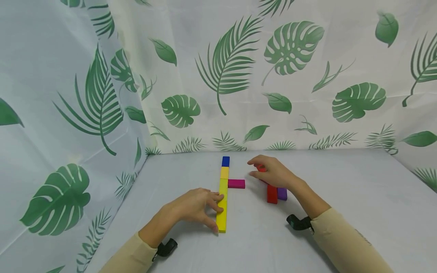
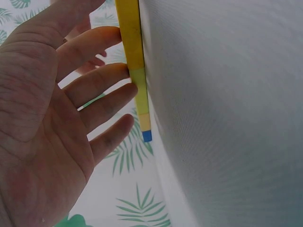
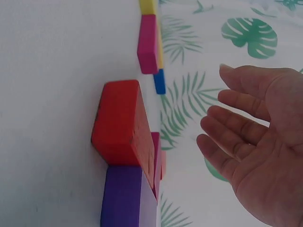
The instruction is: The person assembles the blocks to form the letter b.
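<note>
A straight row of blocks lies on the table: a long yellow block (image 1: 221,222) nearest, another yellow block (image 1: 223,185), a paler orange-yellow block (image 1: 224,173) and a blue block (image 1: 225,161) at the far end. Against its right side sits a magenta block (image 1: 236,184). My left hand (image 1: 194,206) touches the yellow blocks with extended fingertips, thumb by the near end. Above the cluster at right hovers my right hand (image 1: 273,172), fingers loosely bent around nothing. A red block (image 3: 118,123) and a purple block (image 3: 123,196) stand side by side below it.
Partly under the right hand, another red block (image 1: 261,168) shows beyond the cluster. A leaf-patterned sheet (image 1: 239,125) rises behind the white tabletop (image 1: 246,235) and along its left side. Black wrist cameras sit near both sleeves.
</note>
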### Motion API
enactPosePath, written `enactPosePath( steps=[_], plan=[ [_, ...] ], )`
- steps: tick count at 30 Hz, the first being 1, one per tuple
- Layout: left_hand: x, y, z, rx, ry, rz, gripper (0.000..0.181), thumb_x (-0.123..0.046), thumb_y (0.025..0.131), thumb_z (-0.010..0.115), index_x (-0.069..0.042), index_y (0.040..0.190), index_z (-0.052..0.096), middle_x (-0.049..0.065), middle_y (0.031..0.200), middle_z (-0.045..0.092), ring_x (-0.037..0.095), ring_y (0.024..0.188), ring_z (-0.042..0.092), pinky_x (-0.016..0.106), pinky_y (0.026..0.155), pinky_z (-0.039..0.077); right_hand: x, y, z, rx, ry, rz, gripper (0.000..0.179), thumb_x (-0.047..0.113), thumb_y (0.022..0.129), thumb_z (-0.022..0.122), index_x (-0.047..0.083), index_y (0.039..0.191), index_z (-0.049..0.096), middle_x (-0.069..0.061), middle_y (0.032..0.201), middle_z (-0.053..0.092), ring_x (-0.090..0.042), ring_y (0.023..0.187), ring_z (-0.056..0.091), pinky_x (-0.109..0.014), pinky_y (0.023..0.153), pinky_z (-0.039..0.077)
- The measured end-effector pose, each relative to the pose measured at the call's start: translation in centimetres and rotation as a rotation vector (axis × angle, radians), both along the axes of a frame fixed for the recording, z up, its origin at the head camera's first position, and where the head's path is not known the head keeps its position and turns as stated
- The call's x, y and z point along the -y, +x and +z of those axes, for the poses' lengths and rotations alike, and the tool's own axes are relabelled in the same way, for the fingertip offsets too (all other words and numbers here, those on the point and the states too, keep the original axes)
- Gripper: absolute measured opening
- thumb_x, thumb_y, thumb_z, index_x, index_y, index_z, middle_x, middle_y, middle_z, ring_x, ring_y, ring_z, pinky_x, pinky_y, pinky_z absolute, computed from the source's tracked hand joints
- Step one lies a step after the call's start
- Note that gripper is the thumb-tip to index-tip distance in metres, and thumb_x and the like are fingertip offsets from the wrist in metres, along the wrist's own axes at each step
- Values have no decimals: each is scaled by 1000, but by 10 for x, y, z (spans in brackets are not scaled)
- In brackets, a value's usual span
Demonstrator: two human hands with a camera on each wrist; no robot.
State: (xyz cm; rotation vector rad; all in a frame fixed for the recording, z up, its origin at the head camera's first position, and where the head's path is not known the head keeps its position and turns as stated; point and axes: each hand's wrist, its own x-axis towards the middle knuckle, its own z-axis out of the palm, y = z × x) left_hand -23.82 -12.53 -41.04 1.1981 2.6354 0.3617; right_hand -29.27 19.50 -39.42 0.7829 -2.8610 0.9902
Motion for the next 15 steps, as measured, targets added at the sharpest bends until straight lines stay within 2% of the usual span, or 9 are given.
enactPosePath(
  steps=[9,15],
  plan=[
    [1,0,0,-5,7,-2,66,-65,71,87,-31,126,76,-6,153,56,16,146,50,46,122,40,-13,0,0,30,25,8,40,21,98,73,9,135,67,-15,129,69,-33,117,65,-50,98,59],
    [1,2,0,-6,7,-2,65,-64,71,88,-31,126,76,-6,153,55,16,146,50,46,123,39,-23,0,2,61,5,61,39,17,97,74,4,132,68,-18,127,70,-35,113,66,-51,98,58]
  ],
)
